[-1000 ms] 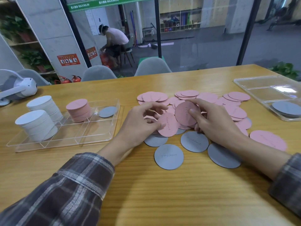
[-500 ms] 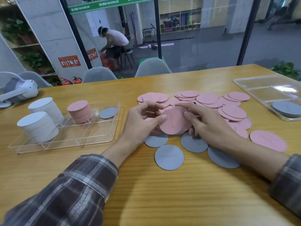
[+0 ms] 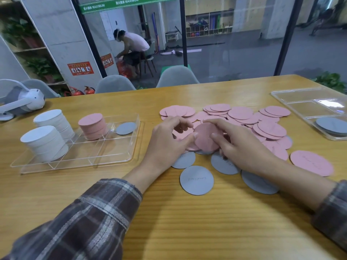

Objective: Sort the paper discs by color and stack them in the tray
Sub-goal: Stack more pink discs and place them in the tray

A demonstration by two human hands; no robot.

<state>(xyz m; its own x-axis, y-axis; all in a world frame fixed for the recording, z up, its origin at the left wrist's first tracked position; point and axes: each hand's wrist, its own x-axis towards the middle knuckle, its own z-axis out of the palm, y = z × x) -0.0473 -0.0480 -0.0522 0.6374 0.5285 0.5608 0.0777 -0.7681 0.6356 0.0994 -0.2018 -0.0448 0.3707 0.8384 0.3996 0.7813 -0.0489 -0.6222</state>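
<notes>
A small stack of pink discs (image 3: 204,139) is held between both hands above the pile. My left hand (image 3: 167,145) pinches its left edge with thumb and curled fingers. My right hand (image 3: 242,147) grips its right side, index finger along the top edge. Loose pink discs (image 3: 242,113) lie spread behind the hands, and one pink disc (image 3: 311,163) lies apart at the right. Several grey discs (image 3: 196,180) lie in front. The clear tray (image 3: 105,154) at the left holds two white stacks (image 3: 45,142), a pink stack (image 3: 93,126) and one grey disc (image 3: 125,128).
A second clear tray (image 3: 300,99) at the far right holds a few grey discs (image 3: 332,125). A white headset (image 3: 22,102) lies at the table's far left. Grey chairs (image 3: 177,76) stand behind the far edge. A person sits beyond the glass.
The two hands have drawn together: the pink disc in the right hand has been laid onto the one in the left, and both hands now hold them as one small stack.
</notes>
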